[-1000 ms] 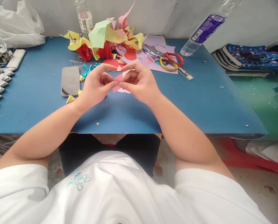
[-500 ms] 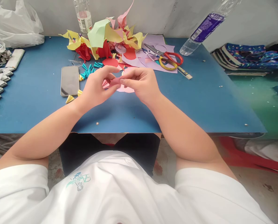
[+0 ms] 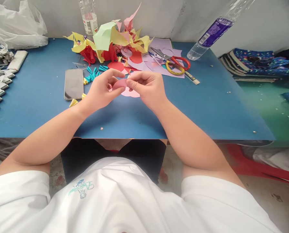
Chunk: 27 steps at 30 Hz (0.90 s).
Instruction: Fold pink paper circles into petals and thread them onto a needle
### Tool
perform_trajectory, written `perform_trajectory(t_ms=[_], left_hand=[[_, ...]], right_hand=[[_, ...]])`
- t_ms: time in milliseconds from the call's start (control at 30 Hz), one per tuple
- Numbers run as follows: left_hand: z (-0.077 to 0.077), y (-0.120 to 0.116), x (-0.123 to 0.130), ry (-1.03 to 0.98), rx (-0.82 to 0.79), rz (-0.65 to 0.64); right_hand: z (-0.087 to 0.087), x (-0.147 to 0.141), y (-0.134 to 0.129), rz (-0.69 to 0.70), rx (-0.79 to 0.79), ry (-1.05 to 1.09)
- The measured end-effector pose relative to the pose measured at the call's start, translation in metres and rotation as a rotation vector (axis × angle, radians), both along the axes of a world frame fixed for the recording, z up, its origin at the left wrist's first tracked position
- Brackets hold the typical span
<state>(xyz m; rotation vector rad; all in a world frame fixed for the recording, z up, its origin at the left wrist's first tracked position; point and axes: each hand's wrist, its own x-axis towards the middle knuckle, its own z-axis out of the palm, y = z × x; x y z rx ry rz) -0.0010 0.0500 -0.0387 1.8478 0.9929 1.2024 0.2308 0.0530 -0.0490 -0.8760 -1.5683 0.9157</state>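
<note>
Vs. a second ago: our thumbs were nearly tip to tip at the pink paper piece; now our right hand has its far end and the paper shows as a curved band between our hands, above the bench. Bench items look unmoved.

Right fingers: thumb and index pressed together, pinching the paper's edge. Left hand: thumb and index spread apart, thumb against the paper's near side; can't tell if the curled fingers grip it from behind.

Bench: a pale pink sheet lies just below our right fingers. Phone left of our left hand, yellow folded pieces at its near end, teal cones to its right. Behind: red disc, heaped paper scraps, purple sheets with scissors on top. Purple-label bottle at the back right.

Room: grey wall behind, white plastic bag back left, green surface off the bench's right side.
</note>
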Motion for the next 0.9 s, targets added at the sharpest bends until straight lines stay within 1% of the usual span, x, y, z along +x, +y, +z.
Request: perform_trajectory(t_ms=[133, 267, 467, 600, 733, 900], left_hand=[[-0.003, 0.006, -0.002, -0.056, -0.052, 0.014], [-0.003, 0.013, -0.007, -0.105, -0.067, 0.012], [0.000, 0.010, -0.008, -0.107, -0.104, -0.031], [0.000, 0.009, -0.007, -0.126, -0.104, -0.046], [-0.001, 0.011, -0.005, -0.139, -0.127, -0.043], [0.004, 0.005, -0.004, -0.131, -0.149, -0.110]], right_hand=[[-0.002, 0.004, 0.006, -0.010, -0.029, 0.012], [0.003, 0.007, 0.004, 0.000, -0.051, -0.014], [0.009, 0.005, -0.005, -0.013, 0.015, -0.077], [0.010, 0.005, -0.008, 0.042, 0.053, -0.121], [0.008, 0.006, -0.008, 0.072, 0.101, -0.107], [0.002, 0.009, -0.001, 0.081, 0.166, -0.158]])
